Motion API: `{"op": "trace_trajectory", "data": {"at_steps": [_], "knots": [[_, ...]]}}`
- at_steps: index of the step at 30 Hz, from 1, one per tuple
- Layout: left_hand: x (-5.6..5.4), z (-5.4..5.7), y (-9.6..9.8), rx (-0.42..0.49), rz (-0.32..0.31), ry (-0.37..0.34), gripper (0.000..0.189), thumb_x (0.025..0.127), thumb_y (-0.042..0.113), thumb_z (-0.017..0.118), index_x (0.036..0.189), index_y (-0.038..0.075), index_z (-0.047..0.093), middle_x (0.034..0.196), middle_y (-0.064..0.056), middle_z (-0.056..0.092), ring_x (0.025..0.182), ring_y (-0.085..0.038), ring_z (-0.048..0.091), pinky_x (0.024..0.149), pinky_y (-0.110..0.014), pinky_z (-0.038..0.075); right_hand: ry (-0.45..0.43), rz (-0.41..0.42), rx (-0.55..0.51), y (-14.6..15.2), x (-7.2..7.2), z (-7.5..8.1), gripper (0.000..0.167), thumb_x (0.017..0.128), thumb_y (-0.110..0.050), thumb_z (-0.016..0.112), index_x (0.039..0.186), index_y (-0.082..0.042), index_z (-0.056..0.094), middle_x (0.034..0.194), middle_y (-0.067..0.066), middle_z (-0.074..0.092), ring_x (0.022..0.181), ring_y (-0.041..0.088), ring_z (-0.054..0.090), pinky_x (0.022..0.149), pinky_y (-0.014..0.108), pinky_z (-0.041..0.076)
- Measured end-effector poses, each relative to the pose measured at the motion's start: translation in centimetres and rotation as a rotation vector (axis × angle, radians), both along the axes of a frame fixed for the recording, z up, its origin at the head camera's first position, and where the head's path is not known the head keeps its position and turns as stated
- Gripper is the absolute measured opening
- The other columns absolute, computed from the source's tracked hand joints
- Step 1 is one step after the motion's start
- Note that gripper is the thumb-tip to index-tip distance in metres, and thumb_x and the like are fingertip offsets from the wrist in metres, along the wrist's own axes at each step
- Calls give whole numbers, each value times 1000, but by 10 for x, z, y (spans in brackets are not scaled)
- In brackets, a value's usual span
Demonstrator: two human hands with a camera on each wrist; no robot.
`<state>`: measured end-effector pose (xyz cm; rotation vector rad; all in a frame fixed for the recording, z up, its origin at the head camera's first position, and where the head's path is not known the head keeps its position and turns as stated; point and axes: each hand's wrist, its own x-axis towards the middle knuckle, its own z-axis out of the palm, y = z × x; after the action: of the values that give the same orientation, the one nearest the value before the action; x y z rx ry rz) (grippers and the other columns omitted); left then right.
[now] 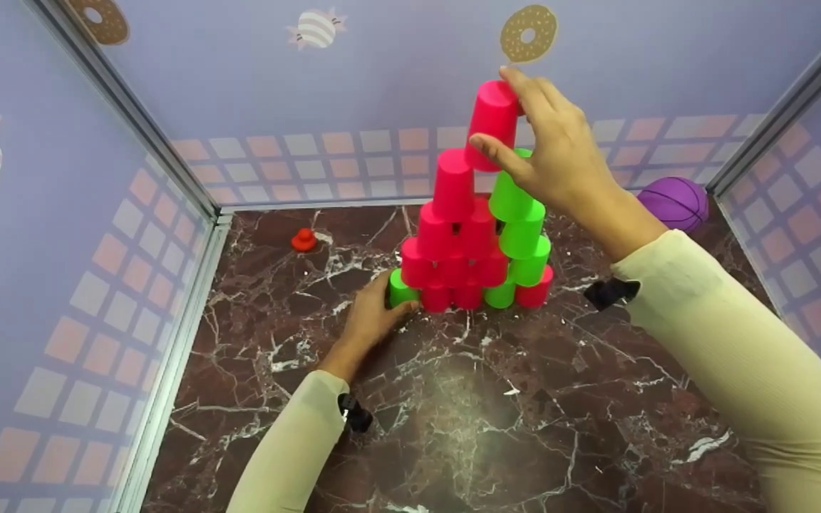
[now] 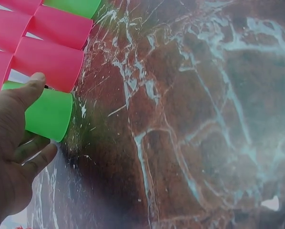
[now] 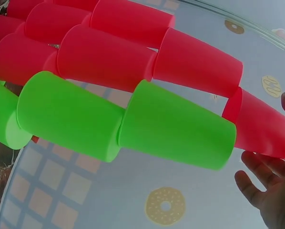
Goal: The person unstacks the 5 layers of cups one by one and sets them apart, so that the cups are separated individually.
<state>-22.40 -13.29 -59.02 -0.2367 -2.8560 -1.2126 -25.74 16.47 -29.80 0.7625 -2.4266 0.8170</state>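
Marble (image 1: pixel 467 427), dark reddish brown and veined in jagged white, makes up the glossy surface, with a pale gleam near its front middle. Lilac walls (image 1: pixel 410 85) enclose it at the back and on both sides, printed with tan sprinkled doughnuts (image 1: pixel 516 48) and striped wrapped sweets (image 1: pixel 316 29) above bands of pink and white squares (image 1: pixel 337 141); grey metal strips (image 1: pixel 167 383) run along the left edge and up the corners. Towards the back stands a five-tier pyramid of pink and green tapered plastic cups (image 1: pixel 477 229), all upside down, its lowest row on the marble. At the peak, the person's right hand (image 1: pixel 560 146) grips the pink top cup (image 1: pixel 494 114) between thumb and fingers, above the two-cup tier (image 1: pixel 452 187); whether its full weight rests there I cannot tell. Well apart from it, the left hand (image 1: pixel 369 313) lies curved round the green end cup (image 1: pixel 401 291) at the bottom left, thumb in front. A small orange-red toy (image 1: pixel 303 241) sits on the marble left of the stack, and a purple ball with black lines (image 1: pixel 675 204) sits near the back right corner. Pale cream sleeves (image 1: pixel 724 342) cover both forearms.
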Motion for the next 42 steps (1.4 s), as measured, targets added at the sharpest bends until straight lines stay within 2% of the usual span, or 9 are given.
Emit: {"op": "trace_trajectory", "data": {"at_steps": [2,9,14,18,23,27,31,38,42], "knots": [[-2,-3,-1,8,0,10,78,94,35,88,158,6,56,146,-19,71,131,-39,70,113,-55,54,27,16,-1,-1,-1,-2,76,107,-47,72,164,-3,48,140,23,66,123,39,70,108,54,57],[-25,-53,-12,-13,3,98,76,93,47,87,155,14,59,140,-13,75,125,-32,73,105,-50,57,66,36,-55,-1,-3,-1,64,107,-36,74,157,0,56,133,23,69,116,34,71,101,49,61],[-23,-44,-9,-15,-4,103,73,95,42,87,154,11,59,141,-15,75,126,-35,73,107,-52,57,68,18,-88,12,-3,6,63,107,-32,75,158,-1,55,132,23,69,119,34,71,102,51,62],[-16,-18,-3,-5,-26,83,69,97,34,85,154,6,58,142,-19,73,128,-39,72,110,-55,56,102,-31,-89,33,-3,11,66,106,-35,76,158,0,55,132,24,69,120,34,73,103,49,62],[-7,-2,1,-37,-35,111,61,98,26,85,148,1,60,136,-22,75,122,-40,74,105,-57,58,146,-116,-115,68,-4,4,67,105,-36,76,158,0,55,134,25,69,119,34,75,104,25,58],[-8,-13,-5,-54,-45,133,60,98,33,84,146,4,61,133,-18,76,118,-37,75,102,-55,59,133,-186,-156,98,-2,-22,66,105,-33,77,158,0,55,133,25,69,117,37,75,101,9,50],[-5,-3,-3,-85,-42,83,58,99,30,84,146,4,62,134,-19,75,121,-40,74,105,-57,58,50,-273,-168,124,1,-60,66,104,-28,79,159,-2,54,135,25,68,117,39,74,98,8,49],[-6,-1,-3,-102,-41,73,57,99,32,84,145,7,62,133,-16,76,121,-36,74,106,-54,58,-151,-366,-118,160,7,-137,72,102,-17,81,163,-1,47,140,32,63,121,51,67,105,64,56],[-4,-2,-3,-99,-38,84,56,98,31,84,143,7,63,130,-16,76,118,-37,75,103,-55,59,-198,-372,-74,174,12,-179,71,101,-16,81,160,6,48,136,36,63,118,55,64,104,70,54]]}}
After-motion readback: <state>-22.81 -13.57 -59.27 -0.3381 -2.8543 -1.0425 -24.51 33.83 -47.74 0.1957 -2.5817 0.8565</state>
